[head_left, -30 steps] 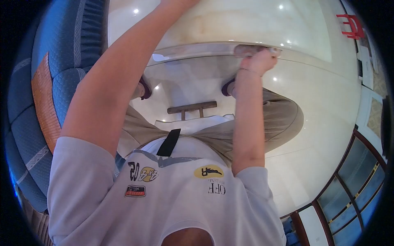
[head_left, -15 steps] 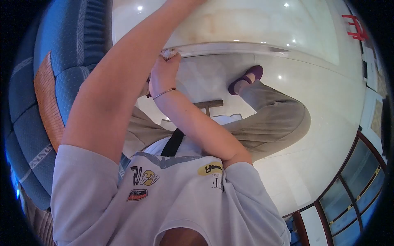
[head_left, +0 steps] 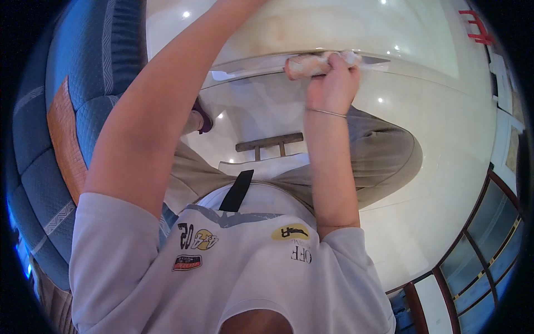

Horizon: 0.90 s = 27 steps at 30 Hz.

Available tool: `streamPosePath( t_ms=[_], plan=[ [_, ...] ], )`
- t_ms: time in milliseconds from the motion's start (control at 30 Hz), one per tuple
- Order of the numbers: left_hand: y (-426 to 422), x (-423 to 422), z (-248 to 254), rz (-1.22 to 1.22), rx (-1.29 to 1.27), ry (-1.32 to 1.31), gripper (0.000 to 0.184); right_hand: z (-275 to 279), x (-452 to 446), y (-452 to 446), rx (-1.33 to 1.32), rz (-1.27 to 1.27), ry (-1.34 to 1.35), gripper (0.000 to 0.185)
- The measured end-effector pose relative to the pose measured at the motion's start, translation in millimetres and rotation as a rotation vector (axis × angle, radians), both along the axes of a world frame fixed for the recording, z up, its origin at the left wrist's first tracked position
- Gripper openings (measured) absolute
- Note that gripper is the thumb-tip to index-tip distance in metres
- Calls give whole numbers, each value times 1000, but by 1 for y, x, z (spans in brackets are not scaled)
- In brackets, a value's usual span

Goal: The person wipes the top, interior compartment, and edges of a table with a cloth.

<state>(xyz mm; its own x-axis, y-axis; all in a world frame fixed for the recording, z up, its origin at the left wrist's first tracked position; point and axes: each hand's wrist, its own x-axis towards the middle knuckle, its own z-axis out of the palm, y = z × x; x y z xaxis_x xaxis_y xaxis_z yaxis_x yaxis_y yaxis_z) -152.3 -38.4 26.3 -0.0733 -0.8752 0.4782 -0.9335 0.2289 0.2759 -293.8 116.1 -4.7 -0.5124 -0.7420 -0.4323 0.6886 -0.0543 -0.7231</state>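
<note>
My right hand (head_left: pixel 334 86) grips a crumpled white and pinkish cloth (head_left: pixel 306 66), which hangs out past the fingers to the left. The cloth lies against the edge of a glossy cream table (head_left: pixel 334 28). My left arm stretches over the tabletop toward the upper edge of the view. The left hand itself is cut off by that edge, so whatever it touches is hidden.
A blue quilted sofa (head_left: pixel 89 128) with an orange-brown mat (head_left: pixel 64 133) runs along the left. Between my legs stands a small wooden stool (head_left: pixel 269 142). A red object (head_left: pixel 475 28) is at the upper right, with dark-framed glass panels (head_left: pixel 473 261) at the lower right.
My right hand went with the cloth from the right to the left along the table edge, then back to the right. My left arm stayed nearly in place.
</note>
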Motion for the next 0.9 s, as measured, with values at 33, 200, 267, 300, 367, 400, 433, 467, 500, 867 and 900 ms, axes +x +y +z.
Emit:
streamPosePath(
  t_ms=[33, 200, 267, 300, 367, 400, 433, 467, 500, 867, 900],
  plan=[
    [0, 0, -1, 1, -13, -4, 28, -2, 10, 2, 24, -4, 36, 26],
    [2, -3, 5, 5, 21, -18, 29, 16, 84, 26, 85, 243, -216, 28],
    [1, -5, 7, 17, 49, -19, 29, -10, 128, 33, 86, 200, -264, 31],
    [1, -4, 8, 8, 28, -17, 29, -12, 139, 36, 85, 197, -271, 31],
    [-3, -3, 4, -4, 8, -21, 29, -15, 153, 39, 142, 230, -143, 39],
    [-4, -4, 4, -18, 12, -14, 29, -20, 158, 38, 144, 225, -150, 39],
    [-5, -5, 3, -33, 14, -6, 29, -21, 158, 35, 154, 234, -189, 39],
    [-6, -5, 3, -39, 16, -11, 29, -21, 159, 32, 165, 242, -227, 39],
    [-6, -6, 2, -39, -14, -29, 28, -21, 160, 30, 169, 236, -232, 39],
    [-6, 0, 2, -80, -77, -72, 26, -153, 212, 12, 287, 126, -508, 32],
    [-5, -1, 4, -75, -70, -80, 26, -162, 211, 10, 285, 123, -509, 32]
  ],
)
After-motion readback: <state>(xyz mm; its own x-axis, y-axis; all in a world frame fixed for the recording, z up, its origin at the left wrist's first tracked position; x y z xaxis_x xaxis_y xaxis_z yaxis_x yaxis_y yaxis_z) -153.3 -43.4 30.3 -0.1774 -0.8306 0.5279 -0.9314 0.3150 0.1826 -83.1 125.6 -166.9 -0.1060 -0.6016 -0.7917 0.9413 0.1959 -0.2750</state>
